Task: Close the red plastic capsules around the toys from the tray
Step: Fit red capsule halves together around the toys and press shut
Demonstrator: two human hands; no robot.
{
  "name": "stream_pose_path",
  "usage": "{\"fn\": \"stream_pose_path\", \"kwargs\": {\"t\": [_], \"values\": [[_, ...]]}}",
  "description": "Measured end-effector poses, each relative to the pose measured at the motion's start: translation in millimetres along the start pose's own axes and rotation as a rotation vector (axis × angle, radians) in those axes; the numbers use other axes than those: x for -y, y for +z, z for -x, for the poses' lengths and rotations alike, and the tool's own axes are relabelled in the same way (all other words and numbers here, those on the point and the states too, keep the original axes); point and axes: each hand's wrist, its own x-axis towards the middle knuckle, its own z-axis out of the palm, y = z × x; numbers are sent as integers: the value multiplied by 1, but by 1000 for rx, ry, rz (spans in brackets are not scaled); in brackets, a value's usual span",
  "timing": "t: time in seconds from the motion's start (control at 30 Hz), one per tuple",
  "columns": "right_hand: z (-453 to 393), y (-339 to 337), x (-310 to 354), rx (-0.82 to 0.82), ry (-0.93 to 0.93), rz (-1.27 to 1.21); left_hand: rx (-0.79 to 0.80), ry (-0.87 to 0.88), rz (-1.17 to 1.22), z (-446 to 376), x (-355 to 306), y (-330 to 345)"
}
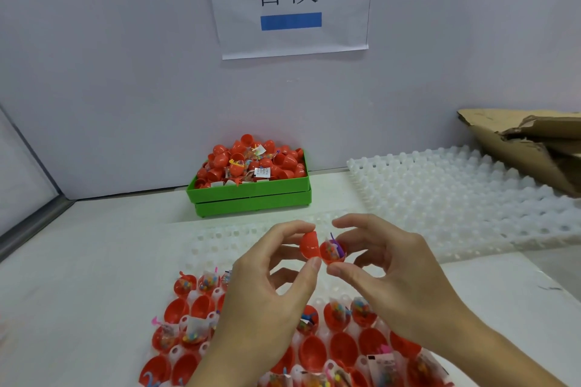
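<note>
My left hand point(270, 280) pinches an empty red capsule half point(308, 245) between thumb and fingers. Right beside it, my right hand point(396, 273) pinches the other red half point(334, 253), which holds a small bagged toy with colourful beads. The two halves touch at their rims and stand apart at an angle, above the white moulded tray point(217, 239). In that tray's near rows lie several open red halves point(342, 345), some empty, some with bagged toys point(207, 281). My forearms hide part of the tray.
A green bin point(251, 195) heaped with red capsules and toy bags stands at the back by the wall. A second white moulded tray point(440, 198) lies at the right, with torn cardboard point(531, 148) behind it. A paper sign hangs on the wall.
</note>
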Motion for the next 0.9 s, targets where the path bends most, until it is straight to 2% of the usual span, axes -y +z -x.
{"fn": "stream_pose_path", "kwargs": {"t": [0.7, 0.9], "values": [[1, -1, 4, 32, -262, 187, 25, -46, 26, 0, 1, 2], [0, -1, 6, 15, -278, 231, 97, -53, 19, 0, -1, -1]]}}
